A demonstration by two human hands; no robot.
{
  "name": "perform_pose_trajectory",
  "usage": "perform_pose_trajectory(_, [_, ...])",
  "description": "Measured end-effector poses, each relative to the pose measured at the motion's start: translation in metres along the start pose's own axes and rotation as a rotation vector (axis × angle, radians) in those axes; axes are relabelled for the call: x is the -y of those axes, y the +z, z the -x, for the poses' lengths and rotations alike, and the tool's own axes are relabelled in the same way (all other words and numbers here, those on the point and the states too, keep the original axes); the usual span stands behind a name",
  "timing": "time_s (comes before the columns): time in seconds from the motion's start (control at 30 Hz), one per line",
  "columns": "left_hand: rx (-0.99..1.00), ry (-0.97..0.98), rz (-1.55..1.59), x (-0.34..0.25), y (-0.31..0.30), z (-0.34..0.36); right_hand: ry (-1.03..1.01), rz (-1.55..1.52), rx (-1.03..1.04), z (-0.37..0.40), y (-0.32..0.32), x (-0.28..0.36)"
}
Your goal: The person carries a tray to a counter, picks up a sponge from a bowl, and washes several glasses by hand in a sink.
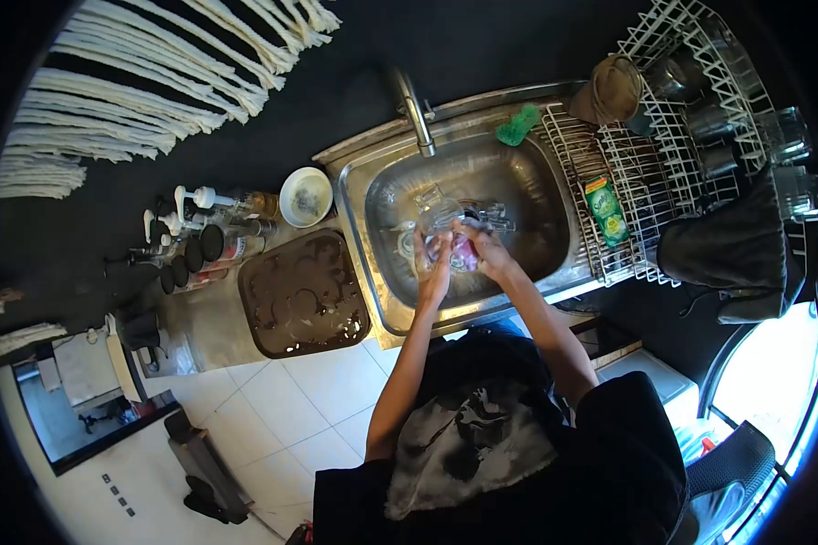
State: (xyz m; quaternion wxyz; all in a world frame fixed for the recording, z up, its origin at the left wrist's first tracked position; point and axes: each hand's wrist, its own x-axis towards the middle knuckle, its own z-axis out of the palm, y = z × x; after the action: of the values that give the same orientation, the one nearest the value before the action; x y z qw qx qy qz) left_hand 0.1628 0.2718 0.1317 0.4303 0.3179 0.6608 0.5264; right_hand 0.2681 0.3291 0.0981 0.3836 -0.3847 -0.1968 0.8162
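Observation:
Both my hands are over the metal sink point(536, 209), close together near its middle. My left hand point(433, 259) and my right hand point(484, 250) have curled fingers around a pinkish-purple item point(464, 253), too small and blurred to name. Just beyond the fingers, clear glassware point(432, 204) lies in the basin, with more glass pieces to its right. The faucet point(418, 118) reaches over the sink's back edge. A green scrubber point(518, 125) rests at the sink's upper right rim.
A brown tray point(304, 295) and a white bowl point(306, 197) stand left of the sink, beside several pump bottles point(209, 198). To the right are a wire dish rack point(673, 145) with glasses, a green packet point(606, 211) and a dark cloth point(732, 241).

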Motion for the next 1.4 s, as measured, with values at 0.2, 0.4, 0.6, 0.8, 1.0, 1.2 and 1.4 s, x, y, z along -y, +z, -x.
perform_pose_trajectory(0.2, [0.066,-0.066,0.166,-0.04,-0.002,-0.009,-0.158,0.248,-0.038,0.045,0.043,0.041])
perform_pose_trajectory(0.4, [0.282,-0.082,0.857,-0.084,-0.003,0.0,-0.537,0.338,-0.157,0.07,0.068,0.096])
perform_pose_trajectory(0.6, [0.197,-0.195,1.036,-0.128,0.003,0.005,-0.883,0.743,0.074,0.096,0.1,0.087])
perform_pose_trajectory(0.8, [0.137,-0.199,1.082,-0.159,-0.008,0.007,-0.937,1.157,0.189,0.128,0.114,0.098])
perform_pose_trajectory(1.0, [0.012,0.0,1.087,-0.163,-0.003,0.017,-0.975,1.091,-0.085,0.136,0.125,0.113])
perform_pose_trajectory(1.2, [-0.03,0.064,0.928,-0.169,0.008,0.027,-1.143,0.908,-0.236,0.116,0.127,0.105])
perform_pose_trajectory(1.4, [-0.04,-0.021,1.002,-0.176,-0.002,0.023,-1.146,1.116,-0.115,0.133,0.126,0.105])
